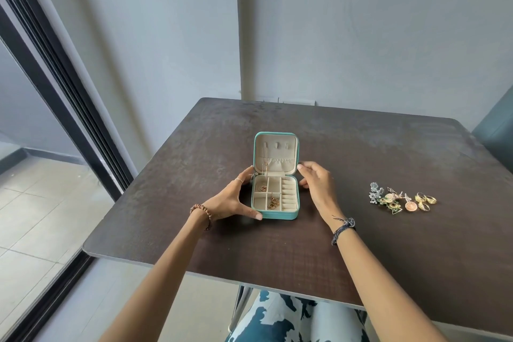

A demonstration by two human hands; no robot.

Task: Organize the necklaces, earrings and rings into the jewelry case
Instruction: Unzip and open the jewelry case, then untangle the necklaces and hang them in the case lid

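A person seated at a dark table [347, 153] steadied a small teal jewelry case [274, 194] with both hands as the sorting of a jewelry collection stood partway done. The case lay open near the middle of the table, its lid [275, 153] propped upright behind the tray. The left hand [231, 198] cupped the case's left side, thumb pressed against the front corner and fingers curved along the wall toward the hinge. The right hand [316, 183] touched the case's right side near the hinge, fingers loosely bent against the lid's edge; neither hand held any jewelry.

Inside the case, a thin necklace [265, 165] hung from a hook in the lid, and gold-coloured hoops [273, 203] lay in two of the square compartments left of the ring rolls [288, 194], which appeared bare. Well to the right of the case, a loose pile of rings and earrings [401, 198] waited on the table, some set with stones, some flower-shaped.

The step in hand looked to be positioning or squaring up the case rather than loading it. The next move would likely call for the right hand to release the case, reach across to the pile and pinch up one small piece, with rings bound for the padded rolls. The pieces lay tangled close together, so a careful fingertip pick would be needed.
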